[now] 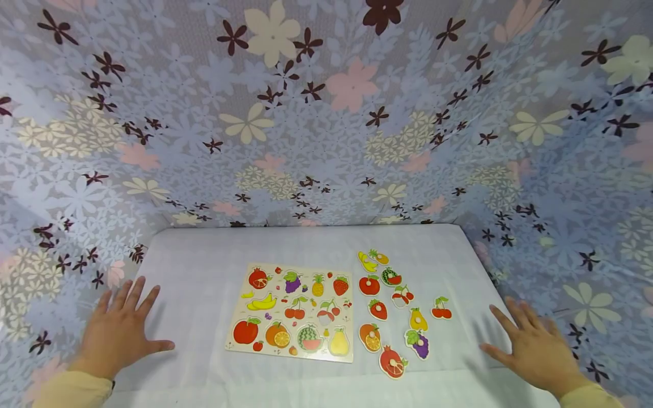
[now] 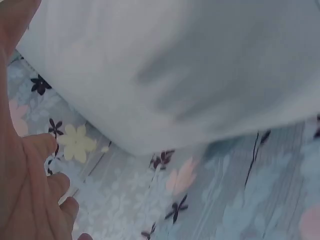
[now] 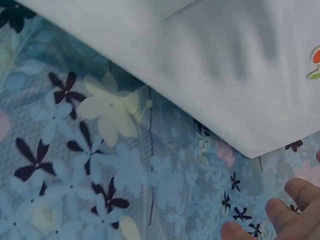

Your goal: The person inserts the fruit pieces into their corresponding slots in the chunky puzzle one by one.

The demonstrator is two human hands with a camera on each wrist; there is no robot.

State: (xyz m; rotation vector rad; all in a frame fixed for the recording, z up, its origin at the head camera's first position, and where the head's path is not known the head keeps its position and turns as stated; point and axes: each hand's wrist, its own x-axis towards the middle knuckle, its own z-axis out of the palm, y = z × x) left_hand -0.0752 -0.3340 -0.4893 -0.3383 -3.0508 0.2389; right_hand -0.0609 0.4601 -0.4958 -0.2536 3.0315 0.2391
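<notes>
My left hand [image 1: 116, 328], fingers straight and spread, hovers at the left edge of the table and holds nothing. At the right edge my right hand [image 1: 535, 345] is likewise spread and bare. Between them lies a flat fruit puzzle board [image 1: 238, 309] with printed fruit pictures. Loose knobbed puzzle pieces are scattered to its right, among them a banana [image 1: 367, 262], an apple [image 1: 369, 285], an orange [image 1: 369, 338], a pomegranate [image 1: 391, 362], a pear [image 1: 418, 320] and grapes [image 1: 419, 344]. The cherry piece [image 1: 441, 309] lies nearest my right hand.
A pale cloth covers the table [image 1: 194, 272]. Flower-patterned fabric [image 1: 306, 141] rises behind it and along both sides. In the wrist views, shadows of the hands fall on the white cloth [image 2: 100, 100], and part of a red piece [image 3: 316, 56] shows at the right wrist view's edge.
</notes>
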